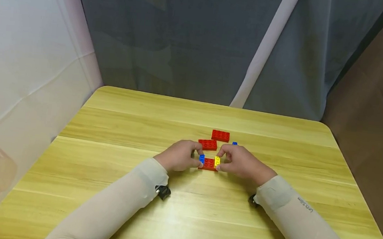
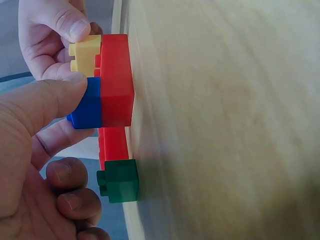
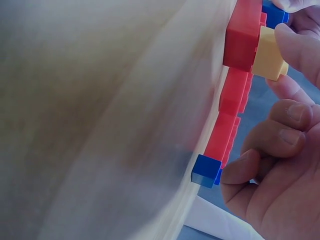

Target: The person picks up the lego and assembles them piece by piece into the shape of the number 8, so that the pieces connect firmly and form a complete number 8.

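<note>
text: small dark print on my right sleeve (image 1: 305,204), upside down from my view, too small to read | bricks: no lettering I can make out | worktop: none readable

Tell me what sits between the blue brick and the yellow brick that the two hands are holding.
Between the blue brick and the yellow brick shows only the bare studded top of the red brick they sit on, seen in the head view.
</note>
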